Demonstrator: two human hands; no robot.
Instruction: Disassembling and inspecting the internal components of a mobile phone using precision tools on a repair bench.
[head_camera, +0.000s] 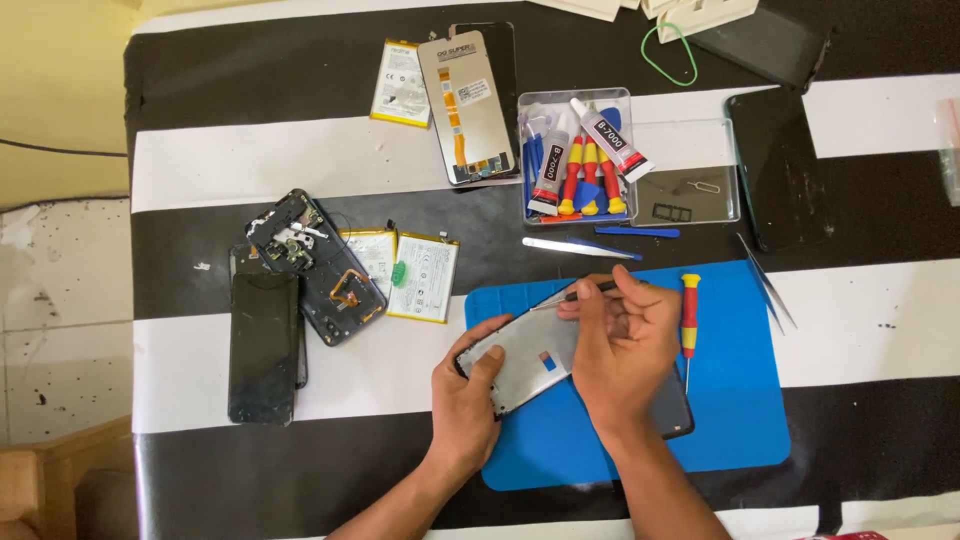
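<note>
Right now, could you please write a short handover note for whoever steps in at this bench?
Left hand: steadies the phone frame by its left end on the blue mat.
Right hand: holds a thin tool, tip at the frame's upper edge.
Nearby: red-handled screwdriver on the mat, tweezers above it, parts tray with glue tubes.
Done: frame lies opened, metal side up.
Left: work along the edge goes on; loose batteries lie to the left.
</note>
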